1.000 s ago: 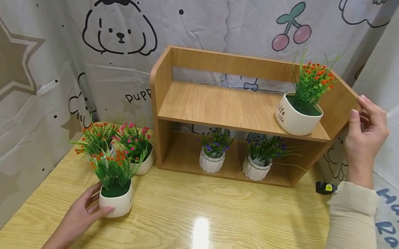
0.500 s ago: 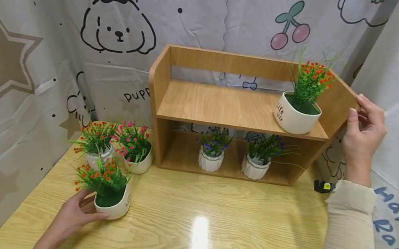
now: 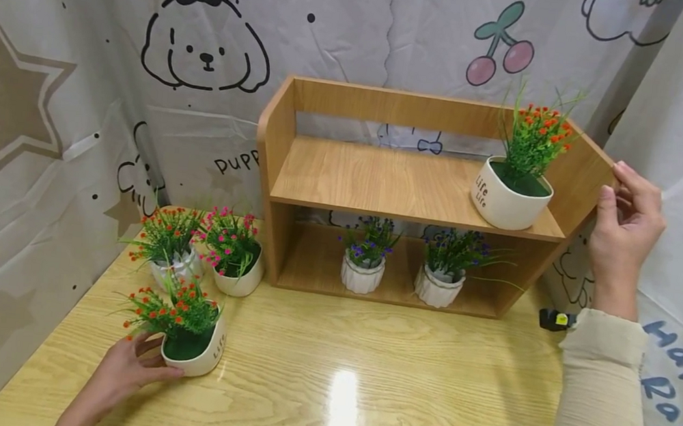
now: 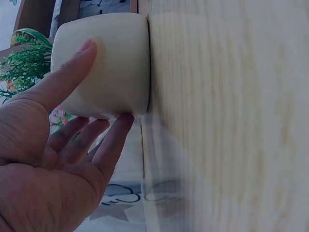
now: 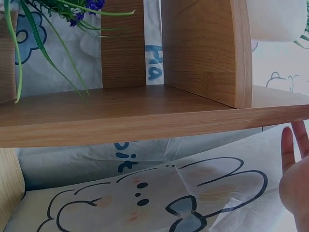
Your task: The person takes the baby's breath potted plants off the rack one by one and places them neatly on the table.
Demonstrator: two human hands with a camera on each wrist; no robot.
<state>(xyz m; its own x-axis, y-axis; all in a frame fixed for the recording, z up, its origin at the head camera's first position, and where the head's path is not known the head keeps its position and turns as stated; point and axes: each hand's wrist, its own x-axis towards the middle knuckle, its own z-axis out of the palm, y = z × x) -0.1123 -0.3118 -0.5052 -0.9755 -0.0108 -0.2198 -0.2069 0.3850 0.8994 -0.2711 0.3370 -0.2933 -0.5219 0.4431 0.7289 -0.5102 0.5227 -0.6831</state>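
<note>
My left hand (image 3: 124, 368) holds a white pot (image 3: 201, 364) of orange-flowered artificial plant, standing at the front left of the table. In the left wrist view the thumb lies along the wall of the pot (image 4: 118, 63) and the fingertips touch its other side, while the base meets the tabletop. "Life" lettering faces right. My right hand (image 3: 627, 220) pinches the upper front edge of the right side panel of a two-tier wooden shelf (image 3: 369, 181). In the right wrist view only part of that hand (image 5: 295, 186) shows, at the shelf's edge.
On the upper tier stands a white pot (image 3: 512, 205) with orange flowers. Two fluted pots, one left (image 3: 363, 274) and one right (image 3: 439, 288), hold purple flowers below. A pink-flowered pot (image 3: 240, 277) and a fluted orange-flowered pot (image 3: 175, 269) stand left. A black object (image 3: 555, 320) lies right.
The left hand has shifted the orange-flowered pot slightly left and turned it, bringing its lettering into view. The right hand keeps its grip on the shelf.
</note>
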